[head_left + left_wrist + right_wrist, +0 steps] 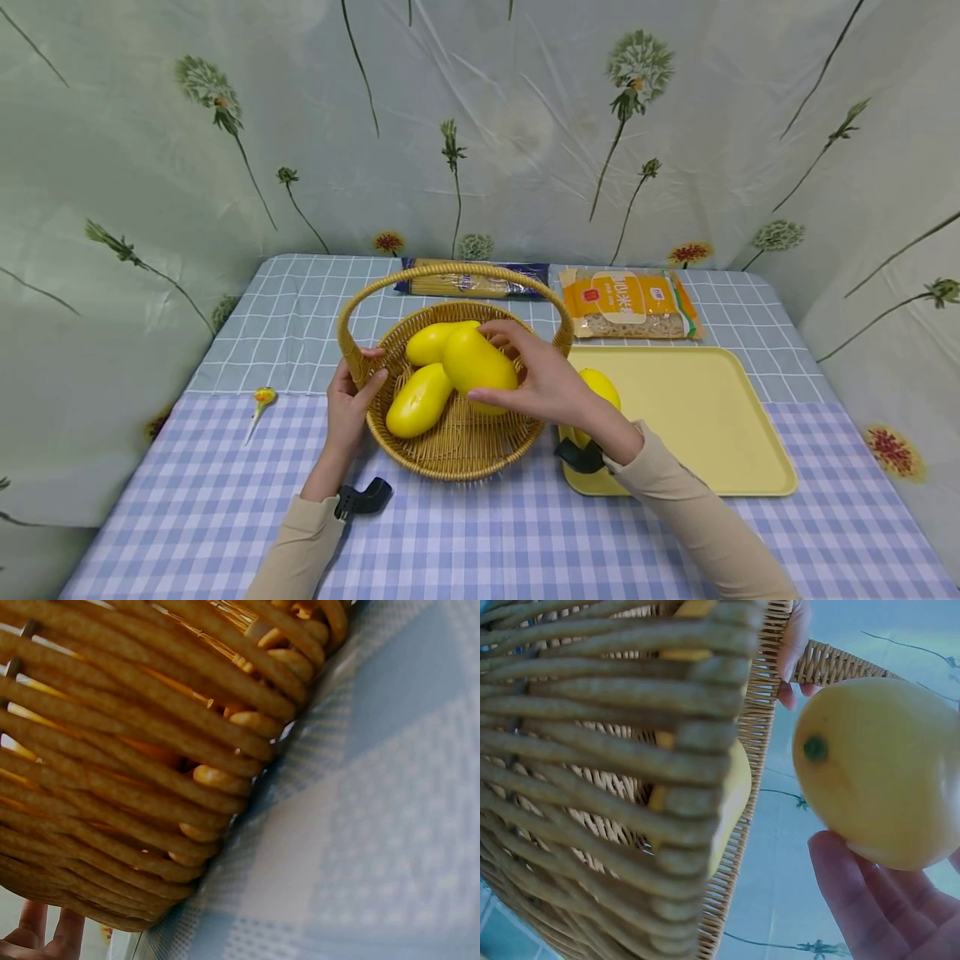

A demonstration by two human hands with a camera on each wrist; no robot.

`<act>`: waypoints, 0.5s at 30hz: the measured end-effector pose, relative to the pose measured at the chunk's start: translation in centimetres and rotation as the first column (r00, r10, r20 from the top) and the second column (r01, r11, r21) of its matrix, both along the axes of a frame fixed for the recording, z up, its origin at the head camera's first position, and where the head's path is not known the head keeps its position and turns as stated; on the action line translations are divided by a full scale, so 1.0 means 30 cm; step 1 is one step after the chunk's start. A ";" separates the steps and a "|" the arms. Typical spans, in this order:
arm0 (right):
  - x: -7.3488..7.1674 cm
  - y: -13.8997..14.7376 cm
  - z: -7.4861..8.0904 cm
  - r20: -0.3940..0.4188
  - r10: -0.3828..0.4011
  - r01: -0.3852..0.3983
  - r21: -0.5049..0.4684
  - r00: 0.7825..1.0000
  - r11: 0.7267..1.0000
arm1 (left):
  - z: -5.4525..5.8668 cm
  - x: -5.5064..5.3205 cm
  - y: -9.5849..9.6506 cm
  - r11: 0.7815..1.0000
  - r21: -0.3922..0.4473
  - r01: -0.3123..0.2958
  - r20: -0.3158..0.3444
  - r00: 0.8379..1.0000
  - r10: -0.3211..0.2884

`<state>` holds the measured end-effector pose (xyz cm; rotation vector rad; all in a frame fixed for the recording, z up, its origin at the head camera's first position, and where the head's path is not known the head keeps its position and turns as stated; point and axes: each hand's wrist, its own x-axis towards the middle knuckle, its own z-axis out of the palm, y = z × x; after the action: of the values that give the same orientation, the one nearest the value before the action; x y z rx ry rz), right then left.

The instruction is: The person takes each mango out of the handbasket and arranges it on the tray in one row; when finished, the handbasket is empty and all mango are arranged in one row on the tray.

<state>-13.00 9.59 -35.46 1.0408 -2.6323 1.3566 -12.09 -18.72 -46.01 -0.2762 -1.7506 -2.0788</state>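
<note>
My right hand grips a yellow mango over the round wicker basket. The right wrist view shows this mango's dark green stem spot, with fingers curled beneath it. Inside the basket lie more yellow mangoes, one partly hidden below the held one. With thumb inside and fingers outside, my left hand holds the basket's left rim at the foot of its arched handle. Another mango lies on the pale yellow tray, partly covered by my right wrist.
Behind the basket lies a pack of spaghetti. An orange-and-clear food packet lies behind the tray. On the left, a small yellow-topped stick rests on the checked tablecloth. A flower-printed curtain hangs at the back.
</note>
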 end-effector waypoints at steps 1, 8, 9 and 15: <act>0.001 0.002 -0.001 -0.002 0.003 -0.003 -0.015 1.000 1.000 | 0.000 0.000 0.000 1.000 0.001 0.000 0.001 1.000 0.000; 0.010 0.018 0.008 -0.041 0.015 -0.018 -0.083 0.999 0.996 | 0.004 0.001 0.001 1.000 0.000 0.003 0.003 1.000 -0.003; 0.014 0.020 0.010 -0.047 0.016 -0.021 -0.095 0.999 0.995 | 0.004 0.001 0.001 1.000 0.001 0.003 0.004 1.000 -0.003; 0.031 0.035 0.012 -0.090 0.020 -0.036 -0.178 0.996 0.983 | 0.002 0.001 0.001 1.000 0.009 0.004 0.006 1.000 -0.004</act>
<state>-12.06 10.64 -35.09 1.0904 -2.3905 1.4835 -12.05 -18.68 -45.96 -0.2706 -1.7452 -2.0917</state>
